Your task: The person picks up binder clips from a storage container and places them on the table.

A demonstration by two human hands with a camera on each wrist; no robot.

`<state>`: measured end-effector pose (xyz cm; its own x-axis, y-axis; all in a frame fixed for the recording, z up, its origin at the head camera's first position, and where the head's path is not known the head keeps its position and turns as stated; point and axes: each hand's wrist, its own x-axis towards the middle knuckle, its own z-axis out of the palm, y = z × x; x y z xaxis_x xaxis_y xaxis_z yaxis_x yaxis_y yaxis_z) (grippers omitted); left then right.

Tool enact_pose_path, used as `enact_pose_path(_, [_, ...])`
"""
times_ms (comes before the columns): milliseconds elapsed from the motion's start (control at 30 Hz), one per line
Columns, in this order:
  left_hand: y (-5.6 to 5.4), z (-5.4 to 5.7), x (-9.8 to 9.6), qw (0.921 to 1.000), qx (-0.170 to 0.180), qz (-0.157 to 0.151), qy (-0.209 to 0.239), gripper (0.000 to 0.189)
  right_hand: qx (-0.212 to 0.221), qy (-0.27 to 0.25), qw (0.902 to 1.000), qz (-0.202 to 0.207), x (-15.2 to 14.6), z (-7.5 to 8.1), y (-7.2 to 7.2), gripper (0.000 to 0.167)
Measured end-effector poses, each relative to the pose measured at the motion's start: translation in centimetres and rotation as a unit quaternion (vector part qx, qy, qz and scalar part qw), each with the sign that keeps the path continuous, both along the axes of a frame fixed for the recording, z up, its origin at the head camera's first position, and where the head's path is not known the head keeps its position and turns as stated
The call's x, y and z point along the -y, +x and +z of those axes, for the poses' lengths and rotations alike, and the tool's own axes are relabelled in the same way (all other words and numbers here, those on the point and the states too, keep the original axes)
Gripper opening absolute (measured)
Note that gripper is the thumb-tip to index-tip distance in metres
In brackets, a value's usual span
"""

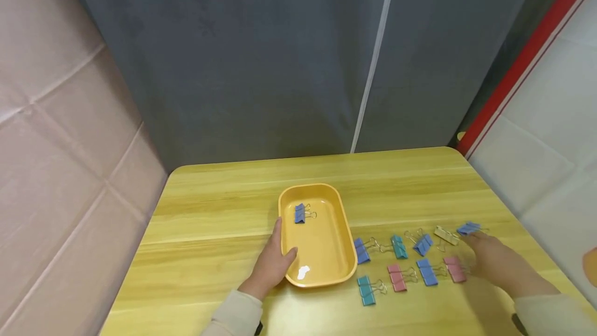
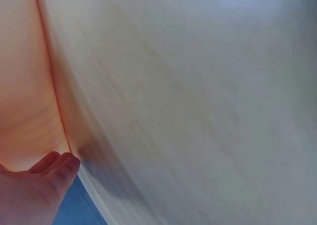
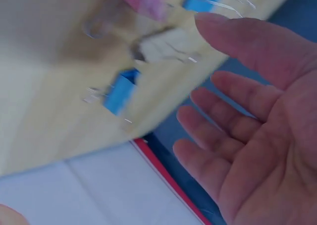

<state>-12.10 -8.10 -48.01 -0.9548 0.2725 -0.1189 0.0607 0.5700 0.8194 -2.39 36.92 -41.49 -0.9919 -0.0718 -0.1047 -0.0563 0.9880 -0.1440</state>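
A yellow tray [image 1: 345,253] lies on the wooden table with one blue binder clip [image 1: 300,214] inside it. My left hand [image 1: 270,266] holds the tray's near left side, thumb over the rim and fingers along the outer wall. In the left wrist view, the fingers of that hand [image 2: 44,185] rest against the tray's glowing orange side. My right hand [image 1: 499,263] is held over the right end of the loose clips, fingers spread and nothing in them. Nearest to it are a pale yellow clip [image 1: 446,235], a blue clip [image 1: 468,228] and a pink clip [image 1: 454,268].
Several more binder clips lie in two rough rows right of the tray, among them a teal clip [image 1: 366,290], a pink clip [image 1: 397,278] and a blue clip [image 1: 427,272]. A dark panel [image 1: 256,77] stands behind the table [image 1: 210,222]; pale walls flank both sides.
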Motion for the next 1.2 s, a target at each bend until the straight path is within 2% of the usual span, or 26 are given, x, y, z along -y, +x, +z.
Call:
enact_pose_path(167, [0.0,0.1,0.0,1.0,0.0,0.004,0.0,0.084,-0.025,0.004,0.9996,-0.012,0.7,2.1,-1.1,0.058])
enact_pose_path(367, [0.2,0.2,-0.1,1.0,0.004,0.005,-0.002,0.084,-0.052,-0.014,0.9981,-0.031,2.8,3.4,-2.4,0.069])
enact_pose_path(600, [0.1,0.0,-0.2,1.0,0.003,0.007,-0.001,0.084,-0.123,-0.023,0.9921,0.004,6.2,4.5,-4.7,0.074])
enact_pose_path(867, [0.0,-0.3,-0.2,0.9999,0.005,0.011,-0.001,0.085,-0.138,-0.033,0.9892,0.037,9.9,5.1,-7.4,0.075])
enact_pose_path(1200, [0.0,-0.5,-0.3,0.9997,0.005,0.02,-0.014,0.085,-0.137,-0.06,0.9853,0.081,15.0,6.0,-9.9,0.072])
